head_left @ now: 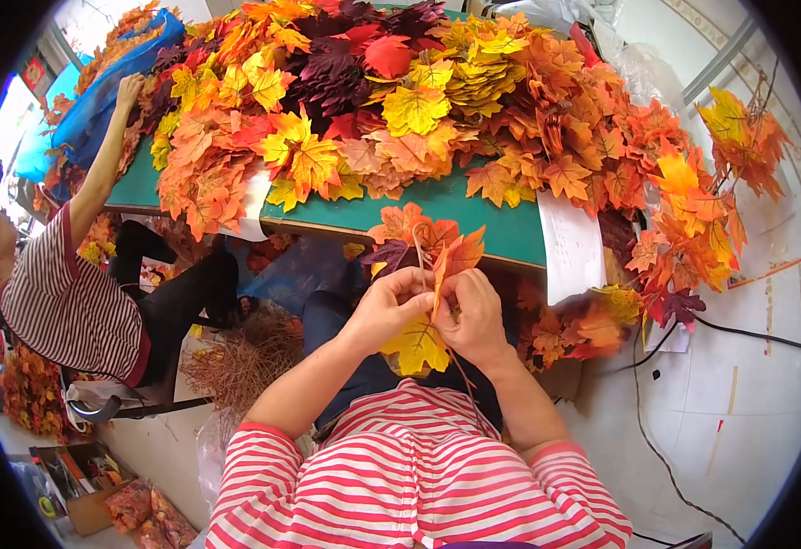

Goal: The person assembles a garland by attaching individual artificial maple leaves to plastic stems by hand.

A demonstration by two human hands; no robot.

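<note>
My left hand [389, 306] and my right hand [475, 316] are pressed together in front of my chest, both gripping a small bunch of artificial maple leaves [428, 247] on thin stems. Orange and dark red leaves fan out above my fingers. A yellow leaf [416, 348] hangs below my hands. The stems are mostly hidden inside my fingers. I wear a red and white striped shirt.
A green table [473, 206] ahead holds a large heap of orange, yellow and red leaves [373, 101]. Another person in a striped shirt [62, 302] sits at left, one hand on the heap. A leafy branch [693, 220] hangs at right. Cables [656, 439] cross the floor.
</note>
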